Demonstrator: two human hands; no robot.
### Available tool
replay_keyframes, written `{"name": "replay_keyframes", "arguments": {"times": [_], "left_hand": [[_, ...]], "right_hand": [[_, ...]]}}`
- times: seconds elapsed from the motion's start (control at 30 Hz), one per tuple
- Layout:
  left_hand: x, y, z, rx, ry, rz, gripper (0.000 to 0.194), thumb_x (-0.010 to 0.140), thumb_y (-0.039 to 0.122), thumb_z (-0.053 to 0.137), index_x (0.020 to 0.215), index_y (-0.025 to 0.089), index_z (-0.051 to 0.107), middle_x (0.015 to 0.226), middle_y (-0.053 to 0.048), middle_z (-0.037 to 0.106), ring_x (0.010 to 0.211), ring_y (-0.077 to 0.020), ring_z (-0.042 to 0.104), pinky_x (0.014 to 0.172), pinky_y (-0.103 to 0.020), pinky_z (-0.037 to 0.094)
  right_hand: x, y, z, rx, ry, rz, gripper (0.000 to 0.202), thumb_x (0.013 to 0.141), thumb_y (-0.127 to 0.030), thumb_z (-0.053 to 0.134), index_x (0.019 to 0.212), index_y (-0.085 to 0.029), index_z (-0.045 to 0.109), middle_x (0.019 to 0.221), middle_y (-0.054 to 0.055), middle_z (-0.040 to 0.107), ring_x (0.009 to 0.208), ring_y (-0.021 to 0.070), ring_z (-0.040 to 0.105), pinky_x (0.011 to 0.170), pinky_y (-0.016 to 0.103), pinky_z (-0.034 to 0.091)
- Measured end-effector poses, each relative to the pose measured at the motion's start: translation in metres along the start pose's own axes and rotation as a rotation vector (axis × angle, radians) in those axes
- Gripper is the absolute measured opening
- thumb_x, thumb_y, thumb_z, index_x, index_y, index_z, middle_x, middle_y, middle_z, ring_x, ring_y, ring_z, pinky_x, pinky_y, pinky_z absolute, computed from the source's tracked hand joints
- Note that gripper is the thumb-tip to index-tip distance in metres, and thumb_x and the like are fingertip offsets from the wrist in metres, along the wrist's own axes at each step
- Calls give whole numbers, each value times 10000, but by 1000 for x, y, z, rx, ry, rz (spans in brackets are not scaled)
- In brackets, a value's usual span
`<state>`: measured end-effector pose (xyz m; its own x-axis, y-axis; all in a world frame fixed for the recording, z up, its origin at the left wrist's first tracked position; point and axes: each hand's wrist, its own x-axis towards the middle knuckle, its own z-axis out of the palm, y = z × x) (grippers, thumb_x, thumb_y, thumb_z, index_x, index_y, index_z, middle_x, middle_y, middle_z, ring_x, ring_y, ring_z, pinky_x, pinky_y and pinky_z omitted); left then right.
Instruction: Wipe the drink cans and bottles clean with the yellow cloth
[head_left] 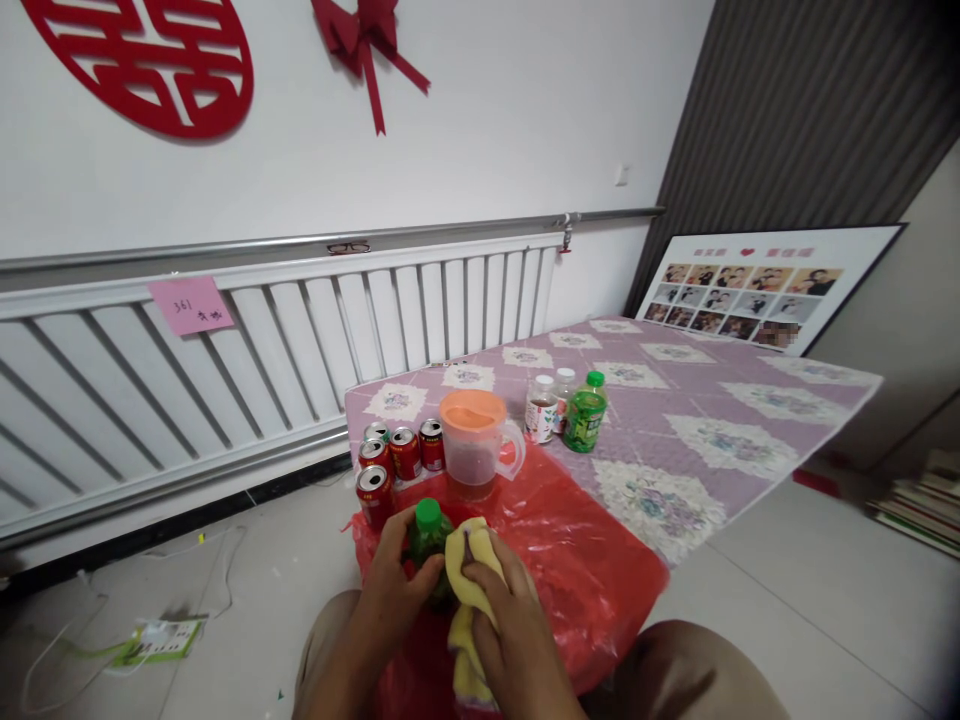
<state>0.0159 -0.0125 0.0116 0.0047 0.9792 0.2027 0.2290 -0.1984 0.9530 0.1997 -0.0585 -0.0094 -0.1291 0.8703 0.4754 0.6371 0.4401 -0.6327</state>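
A green-capped bottle stands on red plastic sheeting close in front of me. My left hand is wrapped round its left side, with thumb and fingers on it. A folded yellow cloth with a dark edge is gripped in my right hand, just right of the bottle. The cloth appears to touch the bottle, whose lower part is hidden by my hands. Behind it is a clear pitcher with an orange lid and some liquid at its bottom.
Several red drink cans stand left of the pitcher. Another green-capped bottle and two white-capped bottles stand farther right on the purple floral tablecloth. A white radiator runs along the wall. A power strip lies on the floor.
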Motion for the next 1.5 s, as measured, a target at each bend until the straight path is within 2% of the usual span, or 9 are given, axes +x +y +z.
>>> {"name": "replay_keyframes", "arguments": {"times": [0.2, 0.33, 0.5, 0.6, 0.73, 0.87, 1.1, 1.23, 1.5], "left_hand": [[1, -1, 0, 15, -9, -3, 568, 789, 241, 701, 1335, 229, 546, 1316, -88, 626, 1199, -271, 630, 1085, -455, 482], [1, -1, 0, 29, 8, 12, 559, 787, 235, 696, 1327, 225, 553, 1300, -88, 632, 1202, -278, 627, 1085, -468, 479], [0, 0, 1, 0, -13, 9, 558, 801, 250, 698, 1336, 211, 545, 1307, -96, 627, 1205, -275, 628, 1081, -458, 487], [1, 1, 1, -31, -24, -4, 556, 807, 268, 708, 1335, 219, 541, 1331, -95, 628, 1207, -267, 633, 1071, -438, 499], [3, -1, 0, -48, -33, -7, 558, 801, 281, 720, 1328, 236, 543, 1316, -81, 643, 1194, -267, 642, 1058, -437, 510], [3, -2, 0, -2, -16, 17, 550, 798, 246, 693, 1327, 228, 545, 1285, -82, 641, 1184, -270, 636, 1069, -462, 496], [0, 1, 1, 25, 16, 35, 548, 796, 248, 695, 1324, 226, 555, 1303, -88, 618, 1193, -276, 620, 1063, -469, 498], [0, 2, 1, 31, 11, 35, 540, 796, 247, 695, 1320, 228, 566, 1293, -87, 626, 1182, -278, 629, 1054, -471, 503], [1, -1, 2, 49, 53, 44, 533, 780, 262, 705, 1298, 224, 584, 1272, -87, 654, 1174, -279, 640, 1062, -466, 496]], "right_hand": [[-5, 6, 9, -14, -25, 37, 502, 768, -82, 512, 1181, -286, 710, 1562, 89, 465, 1414, 312, 463, 1123, 536, 446], [-6, 11, 5, -7, -36, 36, 484, 772, -80, 505, 1164, -271, 715, 1518, 105, 508, 1395, 308, 484, 1107, 523, 462], [3, -2, -8, -14, 77, -29, 482, 827, -105, 487, 1228, -282, 689, 1563, 92, 446, 1419, 314, 448, 1111, 533, 460], [11, -13, -8, -34, 55, -96, 498, 823, -96, 502, 1230, -309, 693, 1573, 74, 434, 1442, 323, 410, 1130, 553, 439], [22, -17, -3, -63, 25, -60, 579, 746, -38, 506, 1219, -309, 702, 1577, 59, 437, 1455, 326, 388, 1152, 554, 416], [32, -8, 1, -8, 47, 6, 526, 744, -52, 496, 1172, -271, 709, 1575, 73, 440, 1434, 302, 421, 1172, 534, 389], [42, 16, 20, 218, 98, 174, 443, 813, -147, 489, 1209, -222, 672, 1449, 126, 563, 1371, 252, 519, 1152, 452, 424], [35, 29, 33, 258, 44, 231, 449, 810, -162, 486, 1217, -197, 673, 1364, 140, 628, 1314, 245, 574, 1133, 441, 443], [21, 43, 48, 257, 40, 258, 485, 770, -137, 503, 1212, -213, 686, 1395, 122, 614, 1320, 245, 568, 1120, 435, 449]]}}
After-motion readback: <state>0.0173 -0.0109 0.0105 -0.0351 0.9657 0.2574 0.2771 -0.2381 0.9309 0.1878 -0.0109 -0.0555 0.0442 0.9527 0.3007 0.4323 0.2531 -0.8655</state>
